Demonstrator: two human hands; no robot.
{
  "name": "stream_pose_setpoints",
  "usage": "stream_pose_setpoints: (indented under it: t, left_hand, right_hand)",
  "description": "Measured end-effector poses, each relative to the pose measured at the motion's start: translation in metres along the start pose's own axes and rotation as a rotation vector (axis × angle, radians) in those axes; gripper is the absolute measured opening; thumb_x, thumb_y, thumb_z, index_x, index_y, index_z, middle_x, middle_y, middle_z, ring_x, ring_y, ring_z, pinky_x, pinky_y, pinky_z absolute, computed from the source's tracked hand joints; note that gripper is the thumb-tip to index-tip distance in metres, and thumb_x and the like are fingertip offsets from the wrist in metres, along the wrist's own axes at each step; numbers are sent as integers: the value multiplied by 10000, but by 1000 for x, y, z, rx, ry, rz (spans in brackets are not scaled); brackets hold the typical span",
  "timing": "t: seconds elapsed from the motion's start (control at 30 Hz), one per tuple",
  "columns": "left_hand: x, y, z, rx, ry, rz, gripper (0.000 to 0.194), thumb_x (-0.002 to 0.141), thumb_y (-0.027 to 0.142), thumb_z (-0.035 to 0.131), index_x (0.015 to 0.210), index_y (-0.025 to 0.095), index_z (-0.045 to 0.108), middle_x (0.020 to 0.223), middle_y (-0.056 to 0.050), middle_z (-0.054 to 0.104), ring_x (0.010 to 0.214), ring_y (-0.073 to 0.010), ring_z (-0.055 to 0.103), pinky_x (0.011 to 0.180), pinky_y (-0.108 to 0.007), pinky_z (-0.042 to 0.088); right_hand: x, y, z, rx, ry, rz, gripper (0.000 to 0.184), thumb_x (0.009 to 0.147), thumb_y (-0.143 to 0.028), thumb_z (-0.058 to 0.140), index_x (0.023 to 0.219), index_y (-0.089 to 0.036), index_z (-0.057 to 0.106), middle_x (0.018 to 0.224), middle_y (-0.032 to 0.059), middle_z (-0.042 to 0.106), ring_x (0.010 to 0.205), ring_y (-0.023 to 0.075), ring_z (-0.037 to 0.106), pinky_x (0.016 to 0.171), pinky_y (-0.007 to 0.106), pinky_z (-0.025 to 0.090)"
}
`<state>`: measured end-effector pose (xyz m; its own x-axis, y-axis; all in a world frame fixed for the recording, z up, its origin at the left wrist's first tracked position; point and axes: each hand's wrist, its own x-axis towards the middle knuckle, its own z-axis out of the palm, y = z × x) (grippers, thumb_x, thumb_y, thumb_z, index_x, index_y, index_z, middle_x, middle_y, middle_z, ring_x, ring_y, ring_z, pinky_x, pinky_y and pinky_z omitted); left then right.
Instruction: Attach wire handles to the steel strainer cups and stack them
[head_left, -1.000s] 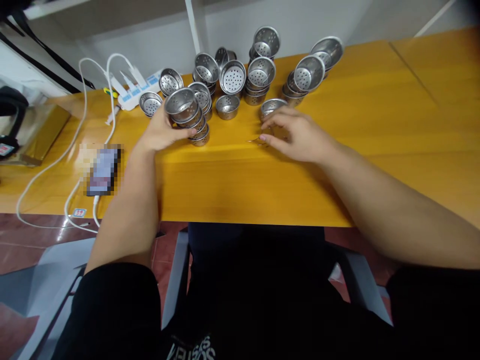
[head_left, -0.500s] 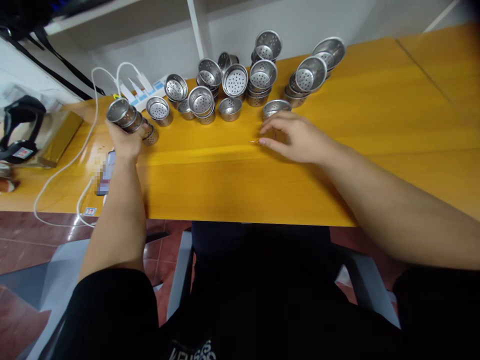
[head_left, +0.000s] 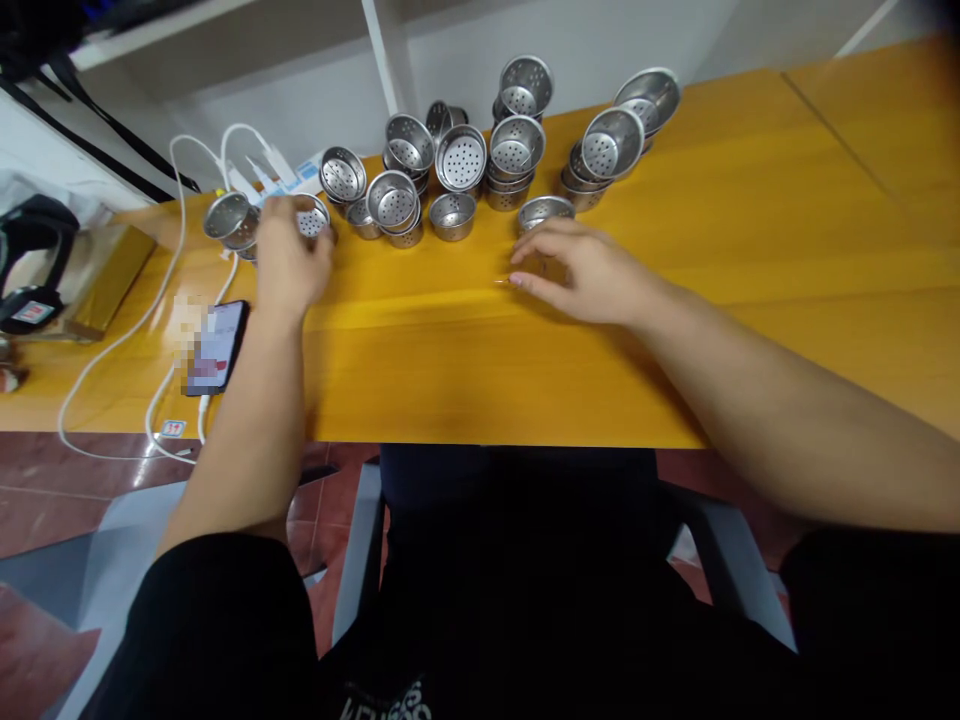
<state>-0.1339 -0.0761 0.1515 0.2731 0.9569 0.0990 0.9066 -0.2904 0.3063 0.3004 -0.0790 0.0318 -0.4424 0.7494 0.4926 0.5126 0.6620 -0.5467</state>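
At the left of the row, my left hand (head_left: 285,262) is around a small perforated metal cup (head_left: 313,220), its thumb along the near right side and its fingers at the far left rim. The hand hides part of the cup. Just left of this hand stands a stack of perforated metal cups (head_left: 231,222), its lower part partly covered. My right hand (head_left: 581,268) hovers with curved fingers and thumb apart, close to the near side of a shallow metal cup (head_left: 546,210). Nothing is seen in its grasp. A thin small glint shows by its thumb tip.
Several more perforated cups, single and stacked (head_left: 517,150), stand along the back of the wooden table (head_left: 450,350). A phone (head_left: 216,350) with a white cable (head_left: 112,350) lies at the left. Behind are a power strip (head_left: 304,180) and a box (head_left: 112,285).
My left hand has let go of the stack of cups, which now stands at the left, and has moved right to the single cup. My right hand stays nearly still.
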Motion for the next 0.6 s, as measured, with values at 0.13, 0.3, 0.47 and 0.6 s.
stream_pose_setpoints:
  t: [0.13, 0.3, 0.47, 0.6]
  left_hand:
    - [31, -2, 21, 31, 0, -137, 770, 1045, 875, 883, 1557, 330, 702, 1555, -76, 879, 1753, -405, 678, 1405, -640, 567]
    - [54, -52, 45, 124, 82, -363, 554, 1062, 487, 797, 1522, 183, 747, 1743, -264, 760, 1571, -505, 791, 1315, -740, 584]
    - [57, -75, 54, -119, 267, -220, 558, 698, 614, 1011, 1017, 334, 648, 947, -7, 695, 1101, -311, 718, 1089, -578, 538]
    - [25, -15, 37, 59, -7, -132, 278, 907, 472, 860, 1081, 327, 698, 1159, -110, 850, 1038, -381, 757, 1014, -606, 614]
  right_hand:
    - [-1, 0, -2, 6, 7, -9, 462, 1202, -843, 763, 1337, -424, 907, 1410, 138, 886, 1361, 511, 834, 1280, 829, 689]
    - [-1, -1, -4, -10, -15, 20, 488, 1201, -847, 763, 1352, -408, 910, 1397, 146, 885, 1377, 516, 818, 1292, 829, 681]
    - [-1, 0, -3, -21, -25, 12, 471, 1211, -832, 762, 1336, -399, 899, 1394, 142, 889, 1380, 505, 832, 1297, 810, 692]
    - [0, 1, -3, -31, -29, 20, 475, 1204, -840, 764, 1317, -400, 904, 1387, 136, 899, 1361, 498, 839, 1276, 791, 709]
